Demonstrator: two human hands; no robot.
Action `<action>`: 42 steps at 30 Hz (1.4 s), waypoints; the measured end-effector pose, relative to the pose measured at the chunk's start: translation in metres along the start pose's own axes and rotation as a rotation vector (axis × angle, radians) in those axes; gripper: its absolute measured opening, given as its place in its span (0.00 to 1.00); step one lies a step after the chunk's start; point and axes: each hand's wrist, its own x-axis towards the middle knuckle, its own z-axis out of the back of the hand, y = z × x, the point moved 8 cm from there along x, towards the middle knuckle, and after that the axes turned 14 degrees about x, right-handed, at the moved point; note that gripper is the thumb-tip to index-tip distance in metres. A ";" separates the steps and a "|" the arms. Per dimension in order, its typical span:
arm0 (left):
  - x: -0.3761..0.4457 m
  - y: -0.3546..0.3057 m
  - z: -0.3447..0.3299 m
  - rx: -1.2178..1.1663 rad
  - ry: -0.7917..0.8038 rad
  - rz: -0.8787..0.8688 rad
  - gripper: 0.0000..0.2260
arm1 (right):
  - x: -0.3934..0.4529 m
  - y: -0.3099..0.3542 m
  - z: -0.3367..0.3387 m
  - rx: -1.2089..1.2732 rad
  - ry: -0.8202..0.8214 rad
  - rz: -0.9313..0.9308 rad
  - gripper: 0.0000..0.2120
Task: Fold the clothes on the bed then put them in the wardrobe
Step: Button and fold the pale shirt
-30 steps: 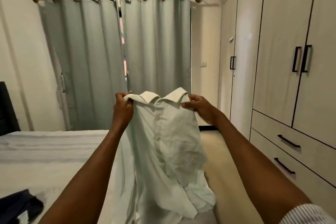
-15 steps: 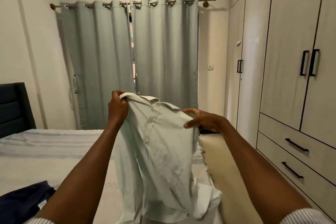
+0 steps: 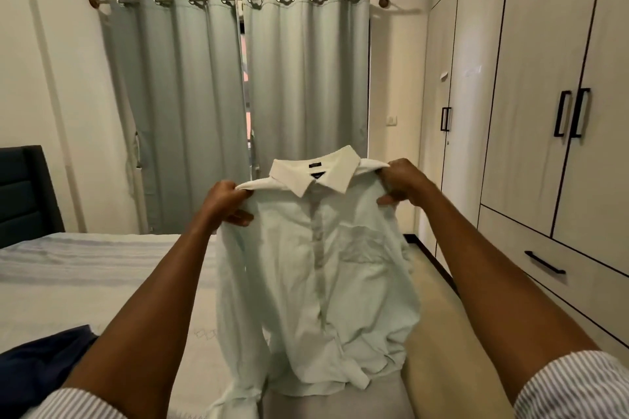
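A pale green button-up shirt (image 3: 316,269) with a white collar hangs spread out in front of me, its buttoned front facing me. My left hand (image 3: 224,202) grips its left shoulder and my right hand (image 3: 401,182) grips its right shoulder, both held up at chest height. The shirt's hem and sleeves trail down onto the bed (image 3: 102,275) at its right edge. The wardrobe (image 3: 531,119) stands along the right wall with all its doors shut.
A dark navy garment (image 3: 41,357) lies on the bed at the lower left. A dark headboard (image 3: 23,194) stands at the left. Grey curtains (image 3: 238,105) cover the window ahead. A strip of floor (image 3: 432,333) runs between bed and wardrobe drawers (image 3: 544,269).
The shirt has been turned and spread wide so its front faces me. My right hand moved up and to the right, my left hand dropped a little.
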 end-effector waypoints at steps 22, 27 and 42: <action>0.061 0.015 -0.067 0.283 -0.306 -0.121 0.14 | 0.084 -0.066 -0.038 -0.159 -0.234 0.097 0.14; 0.101 -0.052 -0.057 -0.071 -0.456 -0.380 0.29 | 0.123 -0.001 -0.009 0.267 -0.381 0.666 0.25; 0.017 0.030 -0.066 0.144 -0.460 -0.327 0.18 | 0.025 -0.088 -0.046 -0.132 -0.158 0.314 0.25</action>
